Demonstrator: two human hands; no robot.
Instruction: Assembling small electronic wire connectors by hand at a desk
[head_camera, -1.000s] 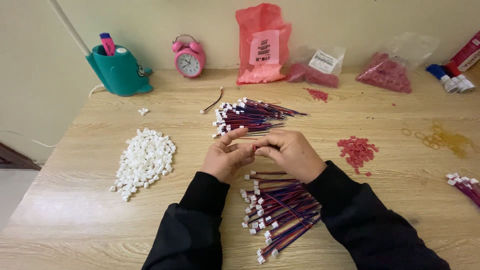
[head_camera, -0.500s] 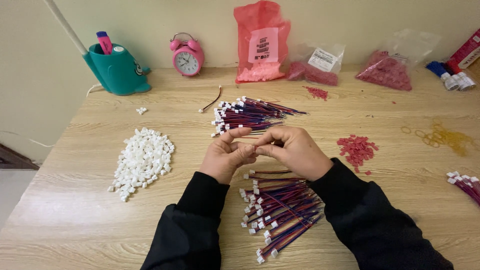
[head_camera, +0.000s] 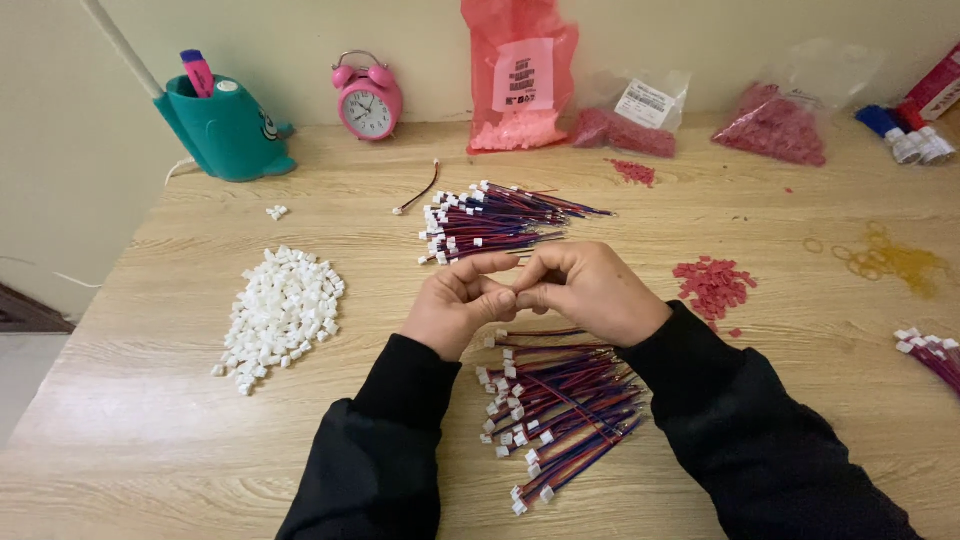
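Note:
My left hand (head_camera: 455, 305) and my right hand (head_camera: 590, 290) meet fingertip to fingertip above the middle of the wooden table (head_camera: 150, 400). Their fingers are pinched around something small, likely a wire lead with its white connector, mostly hidden. Just below the hands lies a loose pile of red-and-blue wire leads with white plugs (head_camera: 555, 405). A second, tidier bundle of the same leads (head_camera: 490, 220) lies beyond the hands. A heap of white plastic connector housings (head_camera: 280, 310) sits to the left, and a small heap of red plastic parts (head_camera: 712, 285) to the right.
Along the back wall stand a teal pen holder (head_camera: 225, 130), a pink alarm clock (head_camera: 368, 100), a red bag of pink parts (head_camera: 518, 80) and two clear bags of red parts (head_camera: 775, 125). Yellow rubber bands (head_camera: 895, 260) and a few more leads (head_camera: 930, 355) lie at the right.
The hands stay together in the same place; only the fingers have shifted slightly. Nothing on the table has moved.

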